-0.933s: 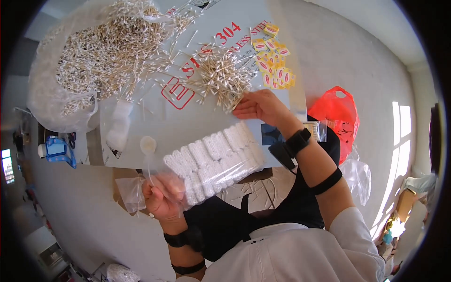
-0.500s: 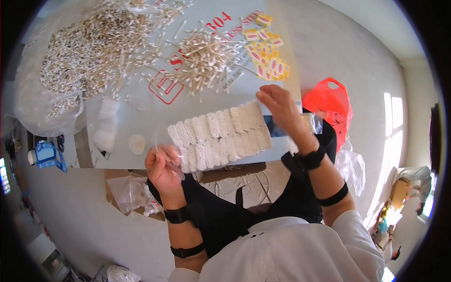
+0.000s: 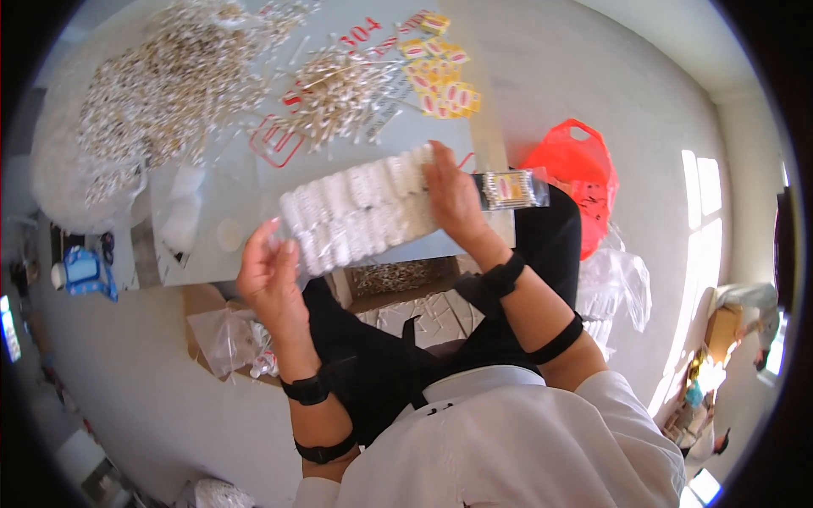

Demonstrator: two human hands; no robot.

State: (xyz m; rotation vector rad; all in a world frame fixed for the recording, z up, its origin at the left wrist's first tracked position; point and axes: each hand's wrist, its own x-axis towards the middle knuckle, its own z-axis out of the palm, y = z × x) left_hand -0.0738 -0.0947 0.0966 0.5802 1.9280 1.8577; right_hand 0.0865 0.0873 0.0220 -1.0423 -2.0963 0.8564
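Note:
Both my hands hold a long clear packet of white cotton swabs (image 3: 360,212) above the near edge of the grey table (image 3: 246,190). My left hand (image 3: 269,275) grips the packet's left end. My right hand (image 3: 456,199) clasps its right end, next to the packet's header card (image 3: 511,189). Behind the packet lies a loose heap of swabs (image 3: 339,89). A larger heap (image 3: 152,85) sits on clear plastic at the table's far left.
Small yellow and red labels (image 3: 440,80) lie at the table's far right. A red plastic bag (image 3: 576,173) sits on the floor to the right. A cardboard box holding swabs (image 3: 394,279) stands under the table edge. Clear plastic bags (image 3: 224,339) lie at the lower left.
My right hand left the loose swab heap and took the packet's right end. The packet turned flatter and came nearer, now held at both ends.

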